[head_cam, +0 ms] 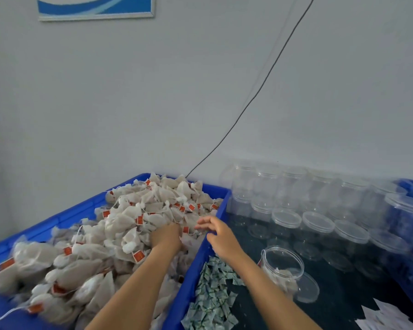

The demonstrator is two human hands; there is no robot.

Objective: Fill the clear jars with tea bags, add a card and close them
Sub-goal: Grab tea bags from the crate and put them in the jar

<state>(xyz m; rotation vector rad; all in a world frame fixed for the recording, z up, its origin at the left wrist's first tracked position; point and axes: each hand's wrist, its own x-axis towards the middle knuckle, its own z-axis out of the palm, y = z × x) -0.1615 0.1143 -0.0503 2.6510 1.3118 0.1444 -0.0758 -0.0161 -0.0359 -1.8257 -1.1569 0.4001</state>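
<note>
Head view: both hands at the blue crate [221, 206].
Left hand [165, 236]: fingers buried in tea bags [129, 220], grip unclear.
Right hand [218, 231]: fingers loose, empty.
Open jar [281, 267]: on counter, partly filled.
Left: more bags, card, lid; empty jars [317, 222] wait behind.

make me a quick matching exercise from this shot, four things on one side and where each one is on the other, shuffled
Things:
1. left hand
2. open jar
3. small green packets
4. white cards

Places:
A. bottom right corner
B. buried in the tea bags
C. piled just right of the blue crate
D. right of the right forearm, a few tea bags inside

Pairs: 1-B, 2-D, 3-C, 4-A
</note>
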